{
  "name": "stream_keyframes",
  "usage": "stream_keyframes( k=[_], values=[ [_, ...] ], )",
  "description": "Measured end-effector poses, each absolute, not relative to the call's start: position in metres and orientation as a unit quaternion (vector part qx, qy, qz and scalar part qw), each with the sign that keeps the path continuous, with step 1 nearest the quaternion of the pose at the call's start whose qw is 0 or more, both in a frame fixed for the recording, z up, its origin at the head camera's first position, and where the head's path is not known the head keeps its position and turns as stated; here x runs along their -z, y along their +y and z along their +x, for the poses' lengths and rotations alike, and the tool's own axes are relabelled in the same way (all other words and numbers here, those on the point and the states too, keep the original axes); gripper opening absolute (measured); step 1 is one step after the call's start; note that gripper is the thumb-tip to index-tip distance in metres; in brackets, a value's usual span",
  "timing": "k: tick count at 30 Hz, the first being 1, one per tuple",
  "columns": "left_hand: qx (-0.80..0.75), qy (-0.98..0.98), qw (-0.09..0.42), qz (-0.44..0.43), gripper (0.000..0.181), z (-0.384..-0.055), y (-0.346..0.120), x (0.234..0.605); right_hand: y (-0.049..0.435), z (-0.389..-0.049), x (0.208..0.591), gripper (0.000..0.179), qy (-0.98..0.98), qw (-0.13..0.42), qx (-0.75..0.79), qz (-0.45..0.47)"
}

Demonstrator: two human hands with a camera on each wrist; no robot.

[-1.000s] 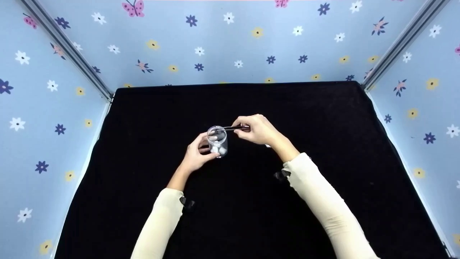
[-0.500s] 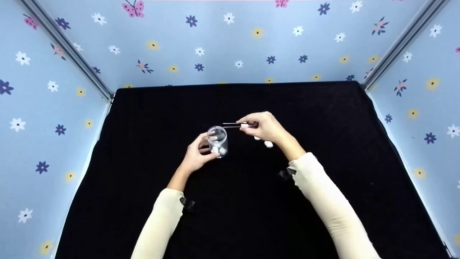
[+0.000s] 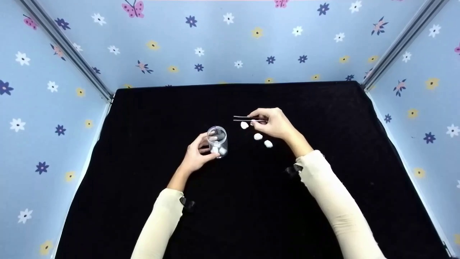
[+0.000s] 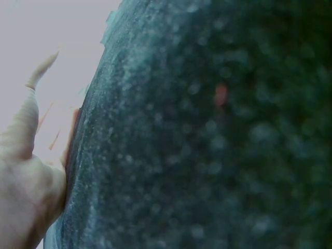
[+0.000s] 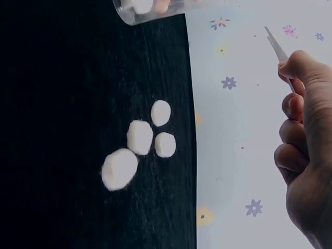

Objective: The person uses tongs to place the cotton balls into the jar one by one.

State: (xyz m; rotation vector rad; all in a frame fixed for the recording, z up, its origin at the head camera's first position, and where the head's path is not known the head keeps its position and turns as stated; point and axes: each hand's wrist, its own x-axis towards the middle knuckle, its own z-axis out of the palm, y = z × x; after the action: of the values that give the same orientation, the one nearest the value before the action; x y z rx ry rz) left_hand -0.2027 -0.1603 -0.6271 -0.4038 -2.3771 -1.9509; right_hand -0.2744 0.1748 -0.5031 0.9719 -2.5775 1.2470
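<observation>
My left hand [image 3: 196, 154] grips a clear jar [image 3: 223, 142], open mouth up, with several white cotton balls [image 3: 215, 149] at its bottom. In the left wrist view, glare hides the jar beside the left hand [image 4: 31, 179]. My right hand [image 3: 272, 123] pinches metal tweezers [image 3: 245, 120] to the right of the jar. Their tips point left, slightly apart, nothing visible between them. Just below lie loose cotton balls [image 3: 258, 136]. The right wrist view shows several cotton balls [image 5: 140, 137] near each other, the tweezers [image 5: 279, 51] and the jar's wall [image 5: 129, 16].
A black cloth [image 3: 230, 216] covers the table. Blue flower-patterned walls [image 3: 215, 36] stand behind it and at both sides, joined by metal posts [image 3: 68, 46]. A dark wrist camera [image 3: 188, 205] sits on the left sleeve, another [image 3: 294, 170] on the right.
My right hand has moved right and away from me, taking the tweezers off the jar's rim. Their tips show apart. Loose cotton balls have come into view; my left hand and the jar stay still.
</observation>
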Motion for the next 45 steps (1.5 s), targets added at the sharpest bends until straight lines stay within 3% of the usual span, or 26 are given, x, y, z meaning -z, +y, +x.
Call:
stream_keyframes(
  k=[10,22,29,36,45],
  values=[
    [0.629,-0.765,0.023,-0.139,0.075,-0.211,-0.165,0.644,0.193,-0.283,0.506,0.017,-0.858,0.067,-0.423,0.284],
    [0.620,-0.775,0.003,-0.119,0.075,-0.203,-0.159,0.621,0.209,-0.294,0.517,0.015,-0.859,0.074,-0.435,0.259],
    [0.625,-0.769,0.004,-0.131,0.078,-0.216,-0.167,0.651,0.216,-0.298,0.527,0.017,-0.876,0.069,-0.417,0.234],
    [0.618,-0.777,-0.002,-0.120,0.076,-0.200,-0.158,0.619,0.221,-0.299,0.538,0.016,-0.891,0.056,-0.402,0.201],
    [0.615,-0.782,-0.003,-0.104,0.076,-0.199,-0.156,0.616,0.219,-0.299,0.550,0.018,-0.914,0.055,-0.363,0.173]
  ],
)
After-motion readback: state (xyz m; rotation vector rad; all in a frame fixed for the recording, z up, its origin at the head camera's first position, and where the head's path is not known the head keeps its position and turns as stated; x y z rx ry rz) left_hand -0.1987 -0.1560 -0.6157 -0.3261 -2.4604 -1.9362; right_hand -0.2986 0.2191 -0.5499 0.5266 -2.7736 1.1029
